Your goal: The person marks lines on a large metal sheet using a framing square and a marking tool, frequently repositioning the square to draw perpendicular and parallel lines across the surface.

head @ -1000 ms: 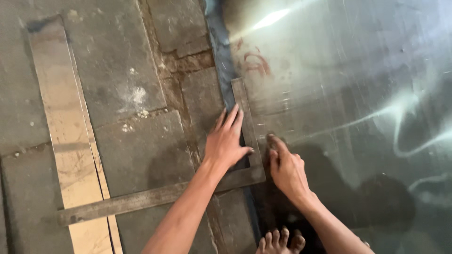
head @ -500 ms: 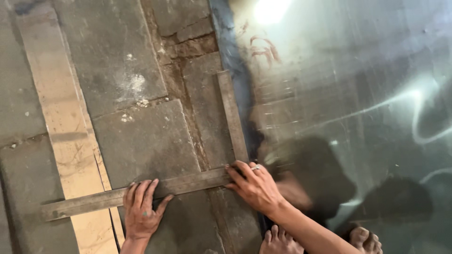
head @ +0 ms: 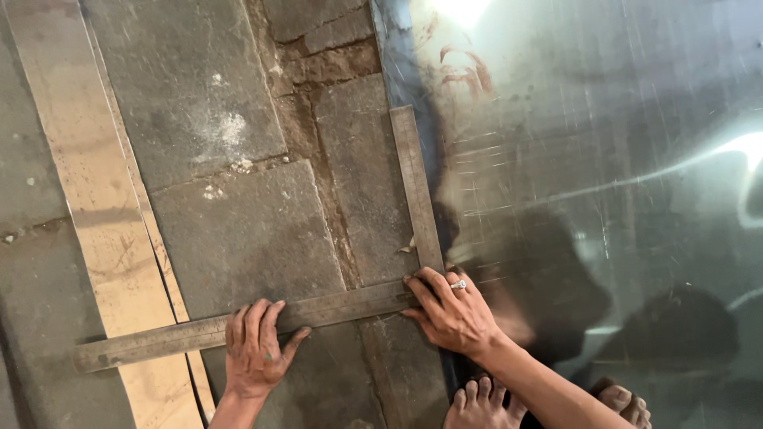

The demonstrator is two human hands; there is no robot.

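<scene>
A large L-shaped metal square (head: 334, 306) lies on the stone floor, its long arm running left and its short arm (head: 415, 183) running up along the edge of a shiny metal sheet (head: 604, 159). My left hand (head: 256, 349) presses flat on the long arm, fingers spread. At the corner of the square my right hand (head: 451, 311), with a ring on one finger, presses down on the tool. Neither hand lifts it.
Grey stone slabs (head: 238, 230) with cracked joints cover the floor. A pale wooden plank (head: 103, 214) runs diagonally at the left, under the square's end. Bare feet (head: 481, 401) show at the bottom edge, beside the sheet.
My left hand left the square's corner and slid left onto the long arm. My right hand shifted to the corner. The view came closer.
</scene>
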